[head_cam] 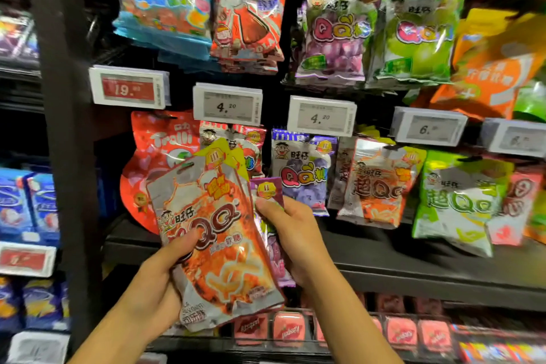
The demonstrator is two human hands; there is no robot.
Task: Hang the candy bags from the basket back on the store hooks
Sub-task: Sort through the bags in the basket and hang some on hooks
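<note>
Black shelving [443,272] is filling the view, its right side smearing into blur and its upper bags running off the top edge. Hooks carrying the hanging candy are sitting out of sight behind white price tags [227,105], and print on the far-right tags is too blurred to read. Purple hanging bags [301,170] are showing just beyond the hands, partly covered by what is being held. Both forearms are reaching up from the bottom edge, cut off before the elbows. An orange-and-silver candy bag [212,242] is fronting a fanned stack held tilted before the middle shelf; a yellow bag [226,154] is peeking out behind its top. No basket is visible. The left hand [159,284] is gripping the stack's lower left edge, thumb across the front. The right hand [291,233] is pinching a purple bag [267,188] at the stack's right side, fingers curling behind it.
</note>
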